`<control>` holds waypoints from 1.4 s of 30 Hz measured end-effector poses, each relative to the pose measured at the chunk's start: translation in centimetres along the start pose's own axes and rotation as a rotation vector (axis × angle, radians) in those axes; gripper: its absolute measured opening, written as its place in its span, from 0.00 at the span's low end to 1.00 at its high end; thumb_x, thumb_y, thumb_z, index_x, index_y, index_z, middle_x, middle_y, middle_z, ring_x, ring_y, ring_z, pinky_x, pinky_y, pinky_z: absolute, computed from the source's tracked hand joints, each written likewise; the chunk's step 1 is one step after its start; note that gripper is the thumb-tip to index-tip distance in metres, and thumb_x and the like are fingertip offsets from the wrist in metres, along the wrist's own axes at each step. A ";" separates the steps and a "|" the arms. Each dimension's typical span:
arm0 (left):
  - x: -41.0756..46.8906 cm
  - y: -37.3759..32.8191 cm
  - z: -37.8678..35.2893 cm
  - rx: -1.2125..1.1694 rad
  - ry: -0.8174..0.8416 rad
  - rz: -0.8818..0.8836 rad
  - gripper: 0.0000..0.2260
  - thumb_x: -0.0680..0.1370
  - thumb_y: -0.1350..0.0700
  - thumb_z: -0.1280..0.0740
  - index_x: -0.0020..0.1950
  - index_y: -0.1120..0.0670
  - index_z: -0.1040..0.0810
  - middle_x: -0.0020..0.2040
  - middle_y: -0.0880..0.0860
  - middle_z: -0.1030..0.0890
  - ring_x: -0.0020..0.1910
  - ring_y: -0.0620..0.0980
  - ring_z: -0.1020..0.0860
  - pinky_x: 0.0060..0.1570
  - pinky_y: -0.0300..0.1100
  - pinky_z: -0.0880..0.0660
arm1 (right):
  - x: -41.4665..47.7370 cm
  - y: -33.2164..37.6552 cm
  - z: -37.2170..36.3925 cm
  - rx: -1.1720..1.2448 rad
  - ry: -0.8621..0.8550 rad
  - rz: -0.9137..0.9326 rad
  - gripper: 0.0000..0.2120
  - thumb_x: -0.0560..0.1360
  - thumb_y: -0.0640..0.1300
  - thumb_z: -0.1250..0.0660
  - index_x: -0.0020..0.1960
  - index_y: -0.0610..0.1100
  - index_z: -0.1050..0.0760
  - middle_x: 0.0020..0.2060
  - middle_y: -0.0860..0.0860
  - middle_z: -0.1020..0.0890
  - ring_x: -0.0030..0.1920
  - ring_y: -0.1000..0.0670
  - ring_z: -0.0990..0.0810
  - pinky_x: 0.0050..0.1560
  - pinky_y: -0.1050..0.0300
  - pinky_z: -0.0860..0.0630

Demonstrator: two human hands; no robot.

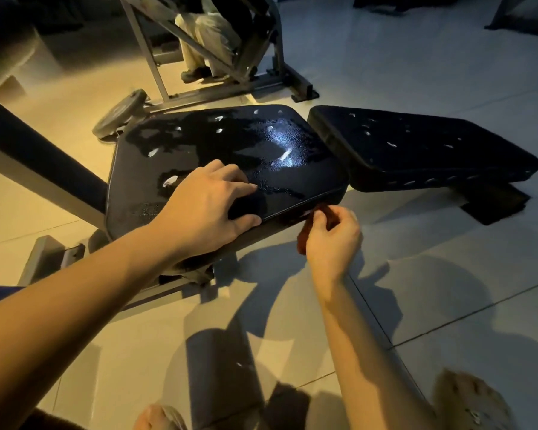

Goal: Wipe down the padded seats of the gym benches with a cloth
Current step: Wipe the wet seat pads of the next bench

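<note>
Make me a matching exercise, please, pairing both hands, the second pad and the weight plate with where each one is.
Things:
1. left hand
2. right hand
3. second pad
4. weight plate

Places:
A. by the far left corner of the seat
B. pinching the reddish cloth at the seat's near edge
C. resting on top of the seat
D. right of the seat, across a gap

Pairs: 1-C, 2-B, 3-D, 4-A.

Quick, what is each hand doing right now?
Left hand: open, resting flat on the seat pad.
Right hand: pinching the reddish cloth at the pad's edge.
</note>
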State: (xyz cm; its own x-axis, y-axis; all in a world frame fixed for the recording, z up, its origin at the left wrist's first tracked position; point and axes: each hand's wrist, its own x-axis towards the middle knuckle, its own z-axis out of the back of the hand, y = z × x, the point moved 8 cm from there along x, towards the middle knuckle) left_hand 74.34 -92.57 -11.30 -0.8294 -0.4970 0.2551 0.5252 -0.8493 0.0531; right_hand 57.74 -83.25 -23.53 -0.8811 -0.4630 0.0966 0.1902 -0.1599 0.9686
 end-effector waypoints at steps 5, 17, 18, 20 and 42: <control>0.8 -0.9 -1.5 0.015 0.017 -0.053 0.27 0.78 0.36 0.39 0.69 0.51 0.21 0.64 0.50 0.22 0.59 0.52 0.27 0.55 0.49 0.29 | -6.6 1.9 -2.9 -0.008 0.166 0.190 0.08 0.81 0.43 0.33 0.59 0.45 0.21 0.49 0.59 0.27 0.51 0.69 0.29 0.47 0.75 0.31; 0.9 -1.7 -2.3 0.068 -0.011 -0.105 0.25 0.80 0.39 0.40 0.69 0.52 0.20 0.64 0.50 0.21 0.62 0.54 0.27 0.56 0.49 0.35 | -5.3 2.2 -2.5 0.000 0.129 0.256 0.07 0.80 0.42 0.33 0.57 0.44 0.21 0.50 0.54 0.23 0.47 0.62 0.28 0.50 0.76 0.32; 0.9 -1.7 -2.4 0.074 -0.009 -0.106 0.25 0.80 0.39 0.40 0.69 0.53 0.20 0.63 0.50 0.21 0.62 0.54 0.27 0.56 0.49 0.35 | -4.7 2.3 -2.3 -0.028 0.107 0.293 0.06 0.80 0.41 0.33 0.56 0.44 0.21 0.50 0.54 0.23 0.46 0.61 0.28 0.50 0.77 0.33; 0.9 -1.8 -2.4 0.091 -0.007 -0.107 0.25 0.80 0.40 0.40 0.69 0.53 0.20 0.63 0.51 0.21 0.62 0.55 0.27 0.57 0.49 0.34 | -1.7 1.6 -1.0 -0.067 0.017 0.298 0.05 0.78 0.39 0.32 0.54 0.42 0.20 0.48 0.52 0.23 0.46 0.56 0.27 0.47 0.72 0.32; 0.7 -1.9 -2.5 0.084 0.010 -0.062 0.24 0.80 0.39 0.39 0.70 0.52 0.21 0.64 0.49 0.21 0.61 0.54 0.27 0.57 0.47 0.35 | 0.1 -0.3 -0.6 -0.059 -0.057 0.193 0.07 0.79 0.40 0.33 0.56 0.41 0.22 0.49 0.51 0.23 0.48 0.54 0.26 0.45 0.75 0.34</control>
State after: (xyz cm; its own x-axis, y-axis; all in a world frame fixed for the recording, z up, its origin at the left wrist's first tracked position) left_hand 72.27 -91.82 -13.64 -0.8623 -0.4462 0.2396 0.4868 -0.8607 0.1492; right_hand 57.81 -83.77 -23.92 -0.8484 -0.4405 0.2935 0.3814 -0.1244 0.9160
